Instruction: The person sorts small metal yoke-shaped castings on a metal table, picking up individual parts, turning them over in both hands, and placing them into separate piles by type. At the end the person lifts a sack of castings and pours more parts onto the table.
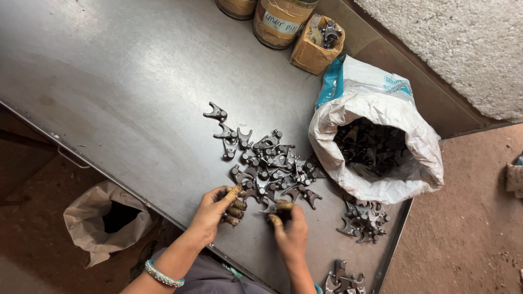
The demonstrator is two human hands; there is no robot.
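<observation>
A heap of small dark forked metal parts [272,166] lies in the middle of a steel table [125,92]. My left hand [215,209] rests at the heap's near left edge, its taped fingertips curled around one or more parts. My right hand [289,231] is just to its right, taped fingers closed on a dark metal part at the heap's near edge. A banded bangle [163,274] sits on my left wrist.
An open white woven sack [376,158] full of the same parts stands at the right. Smaller piles lie near it [364,220] and at the table's near edge [342,280]. Two jars and a cardboard box [317,38] stand at the back. Another sack [106,220] sits on the floor, left.
</observation>
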